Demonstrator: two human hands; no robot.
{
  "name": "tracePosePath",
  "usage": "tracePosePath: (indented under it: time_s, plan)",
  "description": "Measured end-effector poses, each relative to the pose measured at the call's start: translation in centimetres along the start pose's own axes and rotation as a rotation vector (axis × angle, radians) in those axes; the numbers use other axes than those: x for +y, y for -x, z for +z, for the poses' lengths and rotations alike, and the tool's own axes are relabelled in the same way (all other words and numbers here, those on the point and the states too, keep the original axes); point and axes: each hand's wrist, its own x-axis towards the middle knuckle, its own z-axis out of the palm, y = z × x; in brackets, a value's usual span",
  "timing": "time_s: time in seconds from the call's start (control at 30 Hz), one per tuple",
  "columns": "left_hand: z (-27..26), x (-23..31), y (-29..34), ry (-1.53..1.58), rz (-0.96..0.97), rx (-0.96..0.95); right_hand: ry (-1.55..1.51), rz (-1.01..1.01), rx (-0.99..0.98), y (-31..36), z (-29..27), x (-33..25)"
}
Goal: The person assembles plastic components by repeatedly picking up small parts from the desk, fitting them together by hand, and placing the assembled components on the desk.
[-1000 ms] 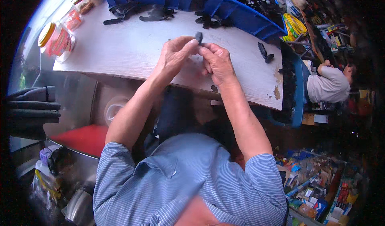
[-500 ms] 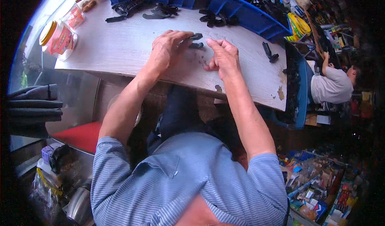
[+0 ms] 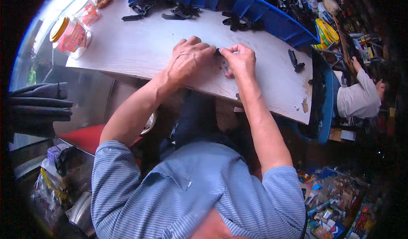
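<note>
Small black part (image 3: 217, 52) is between the two hands, over mid desk (image 3: 140, 43). Right hand (image 3: 241, 60): thumb and forefinger pinched on the part's right end. Left hand (image 3: 189, 58): fingers curled, tips at the part's left, underside hidden, can't tell its grip. Black piles (image 3: 182, 12) sit along the far edge by the blue bins (image 3: 276, 19); single black piece (image 3: 294, 60) near the right edge.

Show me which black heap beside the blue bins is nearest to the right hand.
The rightmost heap, beyond the right hand; the others lie farther left.
</note>
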Motion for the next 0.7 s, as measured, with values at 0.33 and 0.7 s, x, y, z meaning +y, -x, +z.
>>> tracePosePath:
  time_s: [0.33,0.7]
  plan:
    - [-1.3,-7.4,-1.6,-0.175,-0.572,0.139,0.055,-0.086,-0.172,0.5,-0.5,-1.1]
    - [-2.5,-6.7,0.5,-0.246,-0.476,0.147,-0.21,0.063,-0.106,0.0,-5.4,2.3]
